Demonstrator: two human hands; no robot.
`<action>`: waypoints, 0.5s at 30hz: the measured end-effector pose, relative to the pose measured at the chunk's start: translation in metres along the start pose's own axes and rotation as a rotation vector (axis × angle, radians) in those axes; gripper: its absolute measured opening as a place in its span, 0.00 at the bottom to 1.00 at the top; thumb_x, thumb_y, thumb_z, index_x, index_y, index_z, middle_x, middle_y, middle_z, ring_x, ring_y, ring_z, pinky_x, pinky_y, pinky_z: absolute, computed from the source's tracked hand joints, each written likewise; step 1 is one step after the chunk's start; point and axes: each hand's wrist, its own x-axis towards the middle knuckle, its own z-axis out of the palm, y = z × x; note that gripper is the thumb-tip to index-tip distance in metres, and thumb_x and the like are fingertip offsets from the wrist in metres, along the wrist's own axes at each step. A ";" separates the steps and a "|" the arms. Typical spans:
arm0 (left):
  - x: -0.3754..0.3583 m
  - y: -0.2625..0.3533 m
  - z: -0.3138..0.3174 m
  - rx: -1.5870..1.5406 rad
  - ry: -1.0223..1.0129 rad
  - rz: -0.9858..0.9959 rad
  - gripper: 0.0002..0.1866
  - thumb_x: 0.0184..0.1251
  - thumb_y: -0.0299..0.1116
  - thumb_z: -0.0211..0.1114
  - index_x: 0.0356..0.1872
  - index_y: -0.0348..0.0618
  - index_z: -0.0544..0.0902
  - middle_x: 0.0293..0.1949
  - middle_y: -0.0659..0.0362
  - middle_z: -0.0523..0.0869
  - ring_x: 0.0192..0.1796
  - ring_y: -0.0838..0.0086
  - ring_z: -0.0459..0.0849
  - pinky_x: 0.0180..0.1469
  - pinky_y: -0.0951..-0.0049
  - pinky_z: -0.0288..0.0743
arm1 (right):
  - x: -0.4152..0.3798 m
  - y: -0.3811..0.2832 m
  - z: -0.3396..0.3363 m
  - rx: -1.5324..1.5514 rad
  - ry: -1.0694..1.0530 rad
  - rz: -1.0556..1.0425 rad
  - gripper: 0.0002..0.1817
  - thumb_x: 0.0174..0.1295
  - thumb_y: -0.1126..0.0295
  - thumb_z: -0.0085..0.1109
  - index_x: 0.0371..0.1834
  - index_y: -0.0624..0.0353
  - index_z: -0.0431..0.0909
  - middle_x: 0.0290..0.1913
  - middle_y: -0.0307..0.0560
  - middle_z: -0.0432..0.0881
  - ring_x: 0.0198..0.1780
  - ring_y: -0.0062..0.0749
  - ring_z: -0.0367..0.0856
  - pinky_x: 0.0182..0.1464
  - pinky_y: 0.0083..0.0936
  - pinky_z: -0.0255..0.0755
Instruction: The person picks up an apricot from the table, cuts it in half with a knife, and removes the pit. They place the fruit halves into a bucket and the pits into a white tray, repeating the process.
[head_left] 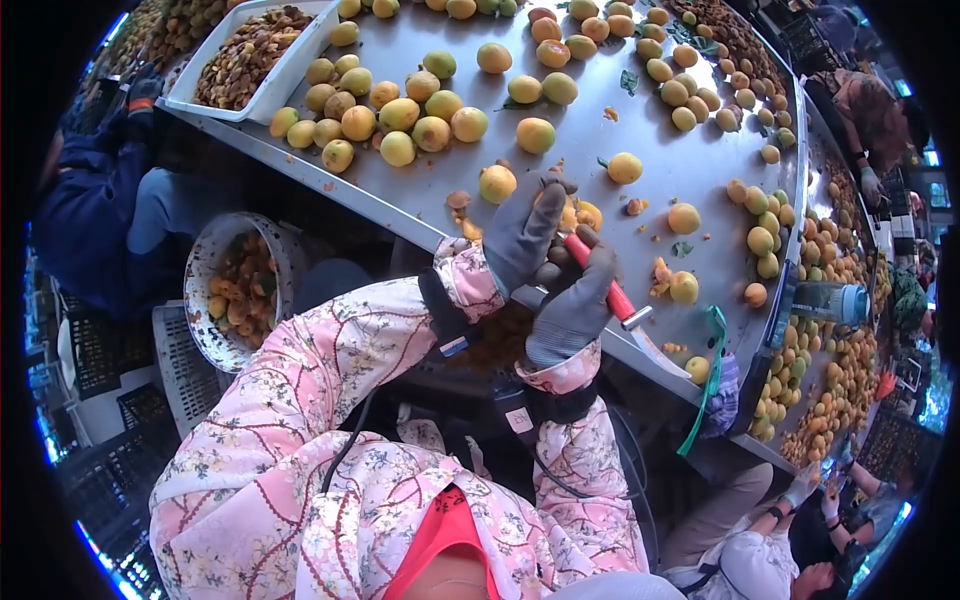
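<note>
My left hand (525, 228), in a grey glove, is closed around a cut orange fruit (580, 214) at the edge of the metal table (420, 190). My right hand (575, 305), also gloved, is wrapped round the red handle of a peeler-like knife (610, 285), whose blade points down to the right. Both hands are close together, and the fingers partly hide the fruit. A whole yellow fruit (497, 184) lies just beyond my left hand. Peel scraps (660, 276) and another fruit (684, 288) lie to the right.
A white tray of brown pits (325, 30) stands at the back left. Below it is a white bucket (205, 330) holding cut fruit. A green strap (712, 380) and a bottle (830, 302) are at the right. Other people work at both sides.
</note>
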 end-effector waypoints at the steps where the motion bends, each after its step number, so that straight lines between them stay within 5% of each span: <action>1: -0.003 0.000 -0.001 0.020 -0.053 0.050 0.25 0.72 0.54 0.46 0.50 0.40 0.73 0.42 0.59 0.77 0.42 0.79 0.73 0.47 0.77 0.69 | 0.001 -0.001 -0.001 -0.003 0.000 -0.002 0.20 0.66 0.56 0.44 0.46 0.63 0.73 0.26 0.43 0.75 0.22 0.22 0.71 0.25 0.18 0.68; 6: 0.001 -0.006 -0.001 0.135 -0.217 0.322 0.23 0.70 0.47 0.54 0.57 0.43 0.66 0.38 0.57 0.77 0.38 0.77 0.76 0.41 0.74 0.73 | 0.010 -0.002 -0.015 0.153 -0.015 0.098 0.21 0.67 0.57 0.38 0.47 0.63 0.71 0.26 0.42 0.74 0.23 0.23 0.69 0.27 0.21 0.66; 9: 0.000 0.010 -0.008 0.108 -0.439 0.108 0.30 0.69 0.42 0.57 0.65 0.42 0.58 0.52 0.55 0.72 0.52 0.74 0.73 0.56 0.74 0.67 | 0.015 -0.003 -0.030 0.183 -0.079 0.115 0.20 0.67 0.58 0.38 0.47 0.65 0.71 0.25 0.41 0.74 0.23 0.22 0.69 0.27 0.21 0.67; 11: 0.011 0.017 -0.018 -0.224 -0.700 -0.301 0.31 0.66 0.36 0.60 0.66 0.41 0.57 0.55 0.54 0.71 0.56 0.72 0.72 0.58 0.75 0.67 | 0.016 -0.001 -0.034 -0.114 -0.069 -0.080 0.20 0.66 0.59 0.40 0.47 0.66 0.71 0.25 0.41 0.73 0.23 0.22 0.70 0.27 0.20 0.68; 14: 0.027 0.020 -0.029 -0.122 -0.840 -0.270 0.32 0.65 0.33 0.62 0.67 0.42 0.57 0.58 0.54 0.70 0.59 0.72 0.71 0.59 0.74 0.68 | 0.008 -0.023 -0.028 -0.025 -0.119 0.132 0.19 0.66 0.60 0.43 0.48 0.66 0.72 0.25 0.43 0.74 0.23 0.23 0.72 0.28 0.20 0.70; 15: 0.029 0.016 -0.031 0.004 -0.861 -0.223 0.34 0.65 0.34 0.62 0.69 0.48 0.55 0.60 0.54 0.69 0.61 0.71 0.70 0.60 0.72 0.68 | 0.012 -0.017 -0.033 -0.037 -0.145 0.146 0.23 0.65 0.54 0.46 0.49 0.64 0.73 0.34 0.50 0.78 0.31 0.27 0.79 0.34 0.18 0.75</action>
